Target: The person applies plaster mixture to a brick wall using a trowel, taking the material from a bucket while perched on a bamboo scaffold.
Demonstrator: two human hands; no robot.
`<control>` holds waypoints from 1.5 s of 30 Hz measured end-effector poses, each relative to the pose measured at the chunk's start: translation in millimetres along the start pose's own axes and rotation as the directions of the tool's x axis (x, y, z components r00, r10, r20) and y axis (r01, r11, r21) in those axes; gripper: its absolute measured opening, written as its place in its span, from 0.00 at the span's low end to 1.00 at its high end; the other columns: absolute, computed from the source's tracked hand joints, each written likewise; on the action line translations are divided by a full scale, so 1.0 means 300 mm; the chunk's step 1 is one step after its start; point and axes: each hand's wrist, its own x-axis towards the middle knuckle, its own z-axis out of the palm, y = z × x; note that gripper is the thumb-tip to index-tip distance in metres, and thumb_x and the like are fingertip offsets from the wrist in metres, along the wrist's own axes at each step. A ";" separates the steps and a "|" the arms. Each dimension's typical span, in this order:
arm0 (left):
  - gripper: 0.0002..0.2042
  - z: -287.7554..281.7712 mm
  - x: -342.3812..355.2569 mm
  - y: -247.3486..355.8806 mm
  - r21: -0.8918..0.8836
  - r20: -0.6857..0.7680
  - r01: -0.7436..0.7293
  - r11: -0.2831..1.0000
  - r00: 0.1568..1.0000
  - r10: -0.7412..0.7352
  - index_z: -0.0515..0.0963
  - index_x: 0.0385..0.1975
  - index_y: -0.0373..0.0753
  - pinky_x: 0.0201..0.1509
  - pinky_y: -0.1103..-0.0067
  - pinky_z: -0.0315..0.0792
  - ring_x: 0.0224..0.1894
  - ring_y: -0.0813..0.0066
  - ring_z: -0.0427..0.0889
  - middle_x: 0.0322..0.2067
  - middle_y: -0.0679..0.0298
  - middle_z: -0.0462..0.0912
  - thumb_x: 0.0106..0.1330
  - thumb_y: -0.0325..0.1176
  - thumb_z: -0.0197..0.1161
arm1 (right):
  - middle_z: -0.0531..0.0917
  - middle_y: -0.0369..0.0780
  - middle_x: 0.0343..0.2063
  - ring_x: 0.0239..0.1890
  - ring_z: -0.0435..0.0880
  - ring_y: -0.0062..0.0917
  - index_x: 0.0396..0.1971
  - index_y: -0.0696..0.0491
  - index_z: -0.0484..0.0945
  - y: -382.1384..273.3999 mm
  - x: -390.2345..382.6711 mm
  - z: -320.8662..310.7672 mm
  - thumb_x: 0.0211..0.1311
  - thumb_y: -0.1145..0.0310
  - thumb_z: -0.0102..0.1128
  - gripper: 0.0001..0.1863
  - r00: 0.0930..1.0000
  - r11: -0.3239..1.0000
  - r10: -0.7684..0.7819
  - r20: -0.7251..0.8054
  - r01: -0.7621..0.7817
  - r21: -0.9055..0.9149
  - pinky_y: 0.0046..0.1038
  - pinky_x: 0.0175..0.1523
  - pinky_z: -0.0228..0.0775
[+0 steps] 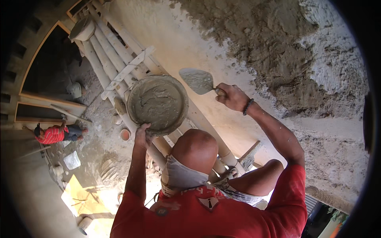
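Red shirt [210, 214] nearest, across bottom edge. Left hand [142, 137] partly curled, gripping the near rim of a round tub [185, 108]; fingers underneath hidden. Tub is over the poles [104, 59], can't tell if it rests on them. Grey mortar [156, 104] inside. Right hand [235, 97] closed around the handle of a trowel [196, 81], blade loaded, just right of tub, in front of part-coated wall [254, 43].

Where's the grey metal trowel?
In the head view, the grey metal trowel is in the right hand, just right of the round, grey, mortar-filled bowl.
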 end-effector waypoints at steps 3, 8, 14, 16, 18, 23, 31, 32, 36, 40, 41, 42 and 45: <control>0.15 -0.038 0.050 -0.042 -0.027 0.012 -0.043 0.999 0.999 0.043 0.72 0.44 0.34 0.31 0.68 0.82 0.31 0.64 0.82 0.38 0.58 0.80 0.56 0.29 0.60 | 0.81 0.49 0.27 0.33 0.81 0.49 0.37 0.53 0.71 0.072 -0.087 0.010 0.55 0.65 0.59 0.13 0.994 0.996 0.075 -0.078 -0.079 -0.050 0.42 0.38 0.72; 0.15 0.005 0.009 -0.122 -0.067 -0.048 -0.080 0.995 0.996 0.077 0.71 0.42 0.30 0.33 0.62 0.84 0.34 0.59 0.82 0.39 0.55 0.77 0.54 0.26 0.59 | 0.81 0.49 0.28 0.34 0.82 0.46 0.38 0.53 0.70 -0.023 -0.114 -0.005 0.57 0.64 0.58 0.13 0.992 0.945 -0.126 0.018 0.125 -0.302 0.44 0.40 0.74; 0.13 -0.086 -0.012 -0.320 0.413 0.107 -0.305 0.858 0.952 0.287 0.74 0.38 0.32 0.37 0.66 0.78 0.34 0.63 0.81 0.37 0.62 0.79 0.52 0.24 0.60 | 0.81 0.48 0.29 0.34 0.84 0.43 0.39 0.52 0.72 -0.118 -0.105 -0.011 0.58 0.68 0.55 0.10 0.975 0.783 -0.219 -0.028 0.159 -0.602 0.40 0.38 0.78; 0.11 -0.067 -0.037 -0.353 0.545 0.163 -0.358 0.758 0.932 0.323 0.75 0.35 0.33 0.39 0.68 0.74 0.34 0.65 0.80 0.35 0.66 0.79 0.51 0.24 0.60 | 0.82 0.48 0.30 0.34 0.84 0.41 0.40 0.52 0.74 -0.110 -0.107 -0.013 0.59 0.70 0.51 0.09 0.974 0.713 -0.228 -0.018 0.154 -0.684 0.40 0.38 0.78; 0.09 0.161 -0.201 -0.252 0.475 -0.019 -0.216 0.853 0.967 0.255 0.77 0.32 0.34 0.42 0.70 0.71 0.34 0.68 0.79 0.32 0.69 0.80 0.50 0.25 0.61 | 0.82 0.48 0.30 0.34 0.84 0.42 0.40 0.53 0.75 -0.058 -0.127 0.026 0.59 0.70 0.51 0.10 0.977 0.675 -0.214 0.004 0.151 -0.722 0.39 0.39 0.78; 0.07 0.169 -0.223 -0.231 0.557 -0.038 -0.207 0.804 0.961 0.274 0.79 0.26 0.34 0.35 0.75 0.71 0.28 0.74 0.76 0.25 0.66 0.78 0.52 0.31 0.61 | 0.82 0.50 0.32 0.39 0.84 0.44 0.39 0.55 0.77 -0.033 -0.172 0.130 0.59 0.69 0.50 0.11 0.991 0.805 -0.035 0.133 0.106 -0.584 0.41 0.45 0.77; 0.09 0.126 -0.175 -0.253 0.574 0.101 -0.353 0.739 0.926 0.364 0.79 0.24 0.32 0.29 0.76 0.71 0.26 0.74 0.75 0.23 0.65 0.77 0.53 0.32 0.59 | 0.82 0.52 0.31 0.39 0.82 0.48 0.41 0.54 0.75 -0.078 -0.091 0.358 0.56 0.65 0.55 0.14 0.942 0.946 -0.139 0.305 0.217 -0.239 0.46 0.46 0.74; 0.09 0.176 -0.210 -0.225 0.496 0.028 -0.276 0.823 0.953 0.302 0.79 0.23 0.32 0.30 0.76 0.71 0.26 0.75 0.75 0.23 0.65 0.77 0.53 0.33 0.60 | 0.82 0.52 0.28 0.37 0.82 0.48 0.41 0.54 0.75 -0.055 -0.102 0.362 0.56 0.65 0.55 0.14 0.948 0.953 -0.170 0.268 0.227 -0.199 0.46 0.45 0.74; 0.09 0.080 -0.163 -0.267 0.443 0.059 -0.329 0.834 0.939 0.339 0.80 0.23 0.32 0.31 0.77 0.70 0.27 0.76 0.76 0.22 0.66 0.78 0.54 0.33 0.60 | 0.81 0.52 0.28 0.35 0.82 0.49 0.43 0.52 0.71 0.003 -0.170 0.352 0.56 0.62 0.56 0.16 0.959 0.965 -0.199 0.203 0.228 -0.130 0.47 0.42 0.74; 0.09 0.066 -0.131 -0.248 0.473 0.004 -0.193 0.860 0.976 0.217 0.80 0.23 0.31 0.31 0.77 0.70 0.27 0.77 0.76 0.22 0.66 0.79 0.53 0.32 0.61 | 0.82 0.51 0.26 0.34 0.82 0.49 0.41 0.53 0.69 0.050 -0.179 0.372 0.56 0.61 0.55 0.16 0.973 0.963 -0.177 0.151 0.203 -0.180 0.47 0.41 0.74; 0.09 0.094 -0.159 -0.233 0.502 -0.036 -0.163 0.849 0.977 0.209 0.80 0.23 0.32 0.31 0.77 0.70 0.27 0.77 0.76 0.22 0.67 0.79 0.53 0.32 0.61 | 0.81 0.51 0.26 0.34 0.82 0.49 0.41 0.53 0.69 0.058 -0.190 0.370 0.56 0.61 0.55 0.16 0.973 0.966 -0.173 0.150 0.198 -0.169 0.47 0.41 0.74; 0.09 0.125 -0.174 -0.214 0.533 -0.066 -0.145 0.833 0.975 0.212 0.81 0.23 0.32 0.31 0.78 0.70 0.27 0.78 0.76 0.22 0.67 0.79 0.53 0.32 0.61 | 0.81 0.51 0.25 0.34 0.82 0.49 0.41 0.53 0.69 0.062 -0.193 0.359 0.57 0.60 0.54 0.16 0.976 0.968 -0.171 0.135 0.192 -0.162 0.47 0.41 0.74; 0.09 -0.017 -0.067 -0.275 0.466 -0.009 -0.110 0.878 0.992 0.129 0.81 0.22 0.31 0.32 0.78 0.70 0.26 0.76 0.76 0.21 0.65 0.79 0.54 0.33 0.61 | 0.81 0.51 0.24 0.33 0.82 0.49 0.38 0.54 0.69 0.039 -0.200 0.320 0.55 0.63 0.53 0.14 0.981 0.979 -0.143 0.129 0.160 -0.128 0.48 0.40 0.73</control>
